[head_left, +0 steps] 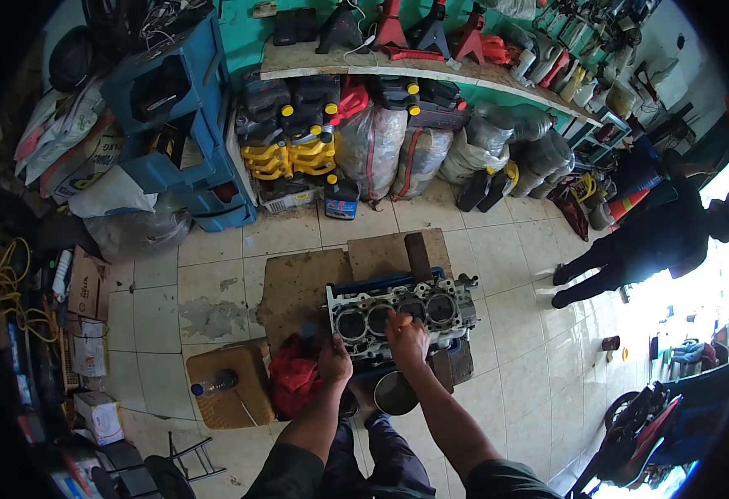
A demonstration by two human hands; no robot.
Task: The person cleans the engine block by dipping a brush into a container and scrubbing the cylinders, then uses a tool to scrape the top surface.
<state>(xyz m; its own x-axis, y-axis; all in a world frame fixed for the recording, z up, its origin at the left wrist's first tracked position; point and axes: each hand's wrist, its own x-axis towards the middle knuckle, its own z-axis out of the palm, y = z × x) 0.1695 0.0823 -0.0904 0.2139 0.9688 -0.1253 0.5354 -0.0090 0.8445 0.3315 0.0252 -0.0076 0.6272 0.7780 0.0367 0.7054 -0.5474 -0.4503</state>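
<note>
A metal engine block [397,313] with a row of several round cylinder bores lies in front of me on the floor, over brown cardboard [302,279]. My left hand [336,361] rests at its near left corner, fingers closed against the edge. On top of the block, between the middle bores, is my right hand [408,337], its fingers pinched together on something too small to make out. A red cloth [294,378] lies just left of my left hand. Below my right hand sits a round pan [396,393].
A woven stool [229,387] holding a plastic bottle [216,382] stands at the left. Jugs and full sacks [370,154] line the wall under a shelf [431,70]. A person [655,237] in dark clothing stands at the right, above a motorcycle [643,437].
</note>
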